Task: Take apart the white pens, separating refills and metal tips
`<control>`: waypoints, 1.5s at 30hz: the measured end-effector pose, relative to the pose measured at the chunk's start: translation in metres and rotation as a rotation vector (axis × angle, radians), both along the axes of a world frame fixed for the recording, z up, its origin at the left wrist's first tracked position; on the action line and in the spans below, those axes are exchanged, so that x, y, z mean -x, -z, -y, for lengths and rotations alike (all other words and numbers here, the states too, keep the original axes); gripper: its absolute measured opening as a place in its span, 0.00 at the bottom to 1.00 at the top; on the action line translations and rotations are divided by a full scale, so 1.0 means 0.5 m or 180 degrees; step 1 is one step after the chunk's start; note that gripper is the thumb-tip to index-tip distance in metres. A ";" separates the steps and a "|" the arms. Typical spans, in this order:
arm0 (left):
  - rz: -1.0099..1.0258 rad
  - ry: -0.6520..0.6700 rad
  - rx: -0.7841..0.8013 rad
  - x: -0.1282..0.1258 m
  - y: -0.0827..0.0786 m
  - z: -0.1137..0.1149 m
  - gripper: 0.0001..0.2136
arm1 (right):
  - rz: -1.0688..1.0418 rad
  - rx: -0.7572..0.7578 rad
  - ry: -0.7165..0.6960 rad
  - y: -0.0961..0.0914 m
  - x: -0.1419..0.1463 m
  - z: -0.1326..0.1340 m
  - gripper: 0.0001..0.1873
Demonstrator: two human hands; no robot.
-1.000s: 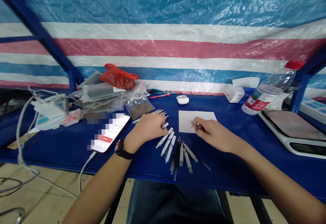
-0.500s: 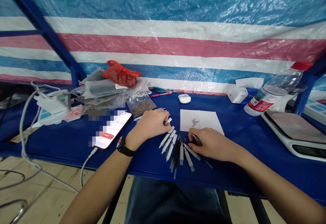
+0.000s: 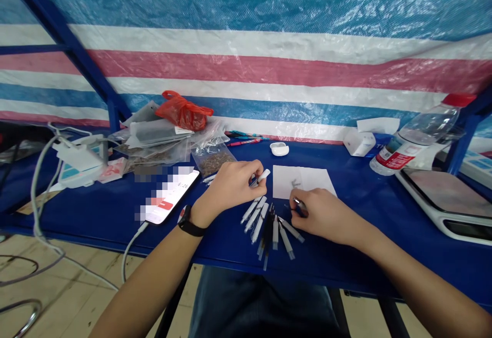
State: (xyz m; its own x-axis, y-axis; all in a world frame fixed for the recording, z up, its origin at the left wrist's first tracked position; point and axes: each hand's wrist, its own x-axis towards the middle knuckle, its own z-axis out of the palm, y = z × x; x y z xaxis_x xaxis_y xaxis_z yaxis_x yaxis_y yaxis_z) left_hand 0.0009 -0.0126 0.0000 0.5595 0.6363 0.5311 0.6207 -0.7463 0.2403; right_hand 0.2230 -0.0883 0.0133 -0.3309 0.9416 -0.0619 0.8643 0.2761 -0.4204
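Right now, the left hand (image 3: 230,187) holds a white-ended pen (image 3: 263,175) tilted between its fingers, and the right hand (image 3: 323,212) is closed narrow on a small dark piece (image 3: 299,206), too small to identify, at the lower edge of a paper sheet (image 3: 307,176). Between the hands, a fan of pens (image 3: 275,233) lies on the blue surface (image 3: 77,210), bunched and overlapping at the middle. A few loose pens (image 3: 209,178) lie half-hidden beside the left hand, and small grey parts (image 3: 295,183) sit on the paper, so much is gathered and some lies apart. Farther left are a phone (image 3: 171,194), a bag of brown granules (image 3: 210,161) and a red bag (image 3: 183,111). Farther right stand a tissue box (image 3: 359,143), a water bottle (image 3: 421,135) and a scale (image 3: 442,199).
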 end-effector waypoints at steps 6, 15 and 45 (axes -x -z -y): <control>0.0488 0.0441 -0.0264 -0.012 0.006 0.011 0.05 | -0.2506 -0.1112 0.0556 -0.020 -0.038 -0.009 0.07; 0.0263 0.0979 -0.0046 -0.048 0.029 0.036 0.04 | -0.3712 -0.1557 0.0679 -0.024 -0.027 -0.013 0.14; 0.0351 0.0689 0.0307 -0.036 0.021 0.025 0.05 | -0.0878 -0.1237 0.0660 0.021 -0.069 -0.057 0.08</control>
